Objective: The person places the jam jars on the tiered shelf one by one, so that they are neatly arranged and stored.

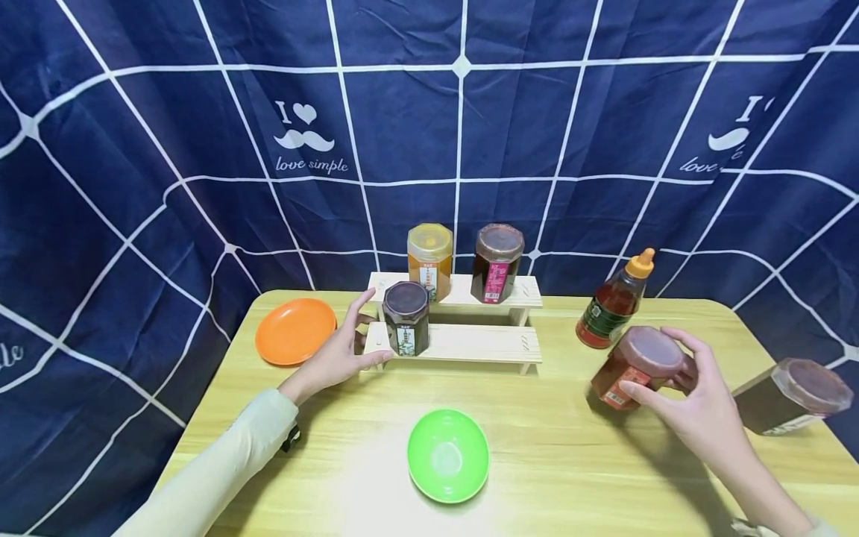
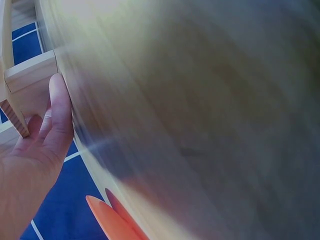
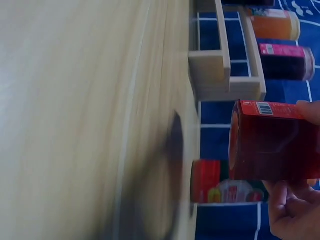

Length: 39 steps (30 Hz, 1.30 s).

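A navy cloth (image 1: 409, 123) with white grid lines and printed lettering hangs behind and at the sides. Before it spreads a wood-grain worktop (image 1: 570, 462), bearing a two-tier wooden rack (image 1: 476, 341) towards its back edge. Over the worktop's right part is the right hand (image 1: 705, 403), its grip pinching a red-labelled jar (image 1: 627, 369) between thumb and fingers, roughly upright and raised clear of the surface. At the rack's left end is the left hand (image 1: 341, 350), its grip spread, thumb and fingers apart. A squeeze bottle (image 1: 609, 309) with an orange cap stands just behind the held jar. An orange plate (image 1: 295, 332) lies left of the rack, and a green bowl (image 1: 448, 455) sits in front of it. A brown jar (image 1: 772, 399) stands at the far right, past the right hand. On the upper tier, an amber jar (image 1: 441, 276) and a pink-labelled jar (image 1: 496, 268) stand apart; a dark jar (image 1: 406, 321) stands on the lower tier, just beside the left hand. Smallest is the barcode (image 3: 264, 108) on the held jar's label.
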Tool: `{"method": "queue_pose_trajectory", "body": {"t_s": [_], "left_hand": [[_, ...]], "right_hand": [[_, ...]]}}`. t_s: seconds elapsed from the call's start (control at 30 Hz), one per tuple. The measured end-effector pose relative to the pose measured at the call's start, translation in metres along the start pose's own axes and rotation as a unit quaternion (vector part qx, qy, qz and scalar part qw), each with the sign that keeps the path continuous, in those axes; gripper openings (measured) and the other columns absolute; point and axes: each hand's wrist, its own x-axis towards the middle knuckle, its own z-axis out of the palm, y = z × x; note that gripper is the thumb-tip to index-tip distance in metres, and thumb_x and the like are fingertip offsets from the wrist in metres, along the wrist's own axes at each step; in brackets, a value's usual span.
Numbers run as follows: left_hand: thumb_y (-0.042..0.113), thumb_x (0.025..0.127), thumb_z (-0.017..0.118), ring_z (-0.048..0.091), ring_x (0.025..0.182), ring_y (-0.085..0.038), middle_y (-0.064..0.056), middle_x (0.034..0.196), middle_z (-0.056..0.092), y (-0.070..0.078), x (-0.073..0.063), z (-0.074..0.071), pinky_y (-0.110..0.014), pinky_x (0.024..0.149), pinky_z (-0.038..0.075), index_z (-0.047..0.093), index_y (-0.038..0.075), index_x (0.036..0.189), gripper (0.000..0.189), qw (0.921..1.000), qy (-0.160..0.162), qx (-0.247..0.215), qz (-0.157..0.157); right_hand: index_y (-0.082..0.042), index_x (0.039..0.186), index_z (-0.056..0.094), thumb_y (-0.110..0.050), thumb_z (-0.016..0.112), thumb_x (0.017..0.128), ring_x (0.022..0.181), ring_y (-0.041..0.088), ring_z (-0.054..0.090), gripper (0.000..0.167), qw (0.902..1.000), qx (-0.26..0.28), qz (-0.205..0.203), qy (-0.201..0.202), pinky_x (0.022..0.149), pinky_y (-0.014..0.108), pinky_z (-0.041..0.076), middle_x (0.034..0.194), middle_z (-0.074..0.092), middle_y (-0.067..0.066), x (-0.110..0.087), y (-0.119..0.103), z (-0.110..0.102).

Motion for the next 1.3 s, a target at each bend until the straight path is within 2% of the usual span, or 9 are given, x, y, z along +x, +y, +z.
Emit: {"method": "queue_pose_trajectory", "body": {"t_s": [0.33, 0.57, 0.77, 0.97, 1.3], "left_hand": [[0.021, 0.095, 0.09, 0.073, 0.102, -0.032, -0.024, 0.142, 0.057, 0.002, 0.001, 0.0, -0.051, 0.09, 0.057, 0.009, 0.036, 0.175, 0.115, 1.0, 0.001, 0.003, 0.003], [0.021, 0.095, 0.09, 0.073, 0.101, -0.032, -0.025, 0.142, 0.057, 0.001, 0.001, -0.001, -0.051, 0.09, 0.058, 0.008, 0.036, 0.175, 0.115, 1.0, 0.002, 0.0, 0.001], [0.022, 0.095, 0.09, 0.074, 0.1, -0.03, -0.024, 0.143, 0.058, -0.002, 0.0, -0.001, -0.047, 0.089, 0.059, 0.009, 0.036, 0.175, 0.115, 0.9999, 0.003, 0.01, 0.001], [0.019, 0.094, 0.09, 0.075, 0.1, -0.028, -0.024, 0.143, 0.057, -0.003, 0.0, -0.001, -0.041, 0.084, 0.061, 0.008, 0.039, 0.174, 0.116, 1.0, 0.0, -0.002, 0.007], [0.02, 0.095, 0.09, 0.074, 0.102, -0.029, -0.023, 0.144, 0.056, -0.003, -0.001, 0.0, -0.045, 0.089, 0.06, 0.008, 0.04, 0.174, 0.116, 1.0, 0.0, -0.001, 0.001]], "right_hand": [[-0.016, 0.163, 0.042, 0.002, 0.097, 0.08, 0.107, -0.004, 0.065, 0.101, 0.9996, 0.006, -0.016, -0.023, 0.09, 0.008, 0.046, 0.127, 0.064, -0.015, 0.016, -0.022, 0.021], [-0.014, 0.163, 0.043, 0.005, 0.096, 0.078, 0.107, 0.0, 0.066, 0.102, 0.9978, 0.031, -0.041, -0.041, 0.091, 0.01, 0.047, 0.131, 0.061, -0.005, 0.03, -0.038, 0.041], [-0.013, 0.163, 0.044, 0.003, 0.098, 0.078, 0.107, 0.005, 0.065, 0.102, 0.9958, 0.036, -0.063, -0.055, 0.09, 0.012, 0.047, 0.135, 0.059, 0.003, 0.038, -0.051, 0.058], [-0.016, 0.163, 0.043, -0.002, 0.098, 0.08, 0.108, 0.007, 0.065, 0.101, 0.9941, 0.041, -0.069, -0.073, 0.09, 0.013, 0.047, 0.133, 0.062, 0.008, 0.043, -0.062, 0.073], [-0.016, 0.161, 0.044, -0.005, 0.098, 0.081, 0.112, 0.009, 0.067, 0.097, 0.9888, 0.092, -0.052, -0.105, 0.094, 0.017, 0.048, 0.13, 0.071, 0.013, 0.052, -0.073, 0.112]]}}
